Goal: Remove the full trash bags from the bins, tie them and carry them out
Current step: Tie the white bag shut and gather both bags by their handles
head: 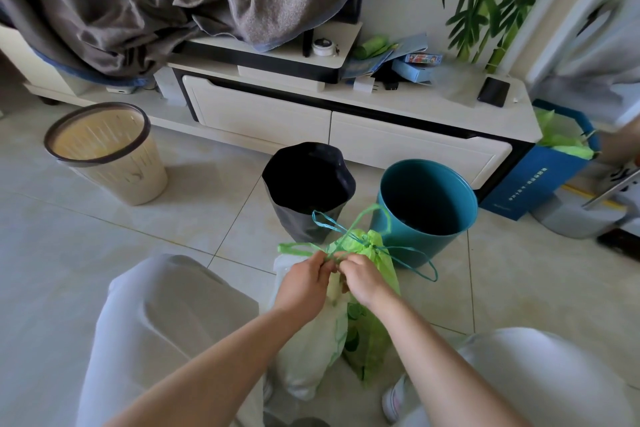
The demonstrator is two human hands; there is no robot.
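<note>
Head view — left hand (306, 279) and right hand (360, 277) seemingly pinch the green bag (375, 326)'s drawstrings (349, 236) between fingertips.

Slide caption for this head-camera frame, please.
Crouched on tiled floor, left hand and right hand knot green bag drawstrings before three bins.

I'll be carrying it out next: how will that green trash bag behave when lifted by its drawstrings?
The green trash bag looks thin and crumpled, so it should sag and swing. Its gathered neck suggests the contents stay in. Both hands, left and right, pinch the strings easily, hinting at modest weight.
</note>
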